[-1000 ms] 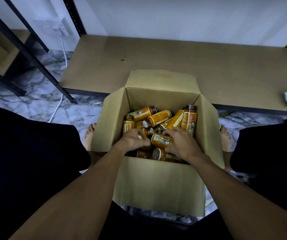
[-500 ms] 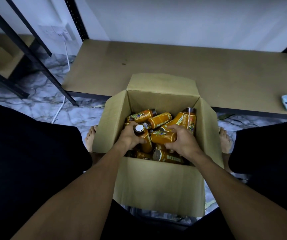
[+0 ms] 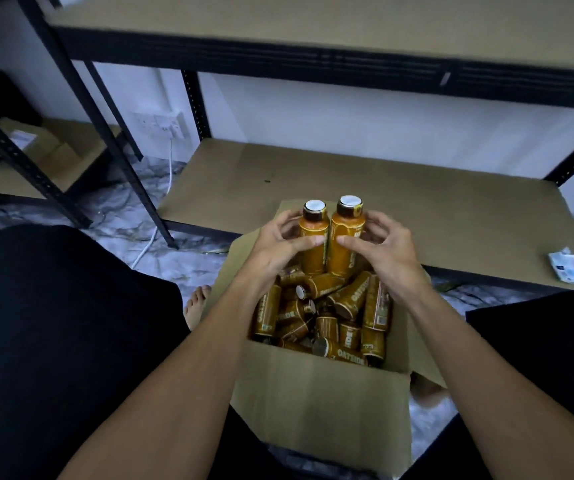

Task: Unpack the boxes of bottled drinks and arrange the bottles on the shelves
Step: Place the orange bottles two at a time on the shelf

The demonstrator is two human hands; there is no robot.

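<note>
Brown board of the lower shelf [image 3: 382,188] lies just beyond the cardboard box [image 3: 320,403] of jumbled bottles [image 3: 327,317]. Above the box my left hand [image 3: 271,251] curls round the left bottle [image 3: 314,244] and my right hand [image 3: 392,258] round the right bottle [image 3: 344,237], both upright and touching. I should keep them pressed together, caps up, and stand them far back.

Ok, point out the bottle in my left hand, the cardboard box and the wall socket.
left-hand bottle [image 3: 314,227], head view, orange body.
cardboard box [image 3: 320,403], head view, near front wall.
wall socket [image 3: 159,125], head view, white faceplate.

Black clothes [image 3: 57,334] cover both legs. The left hand [image 3: 271,252], right hand [image 3: 392,259], arms [image 3: 181,368] and foot [image 3: 198,304] are bare.
</note>
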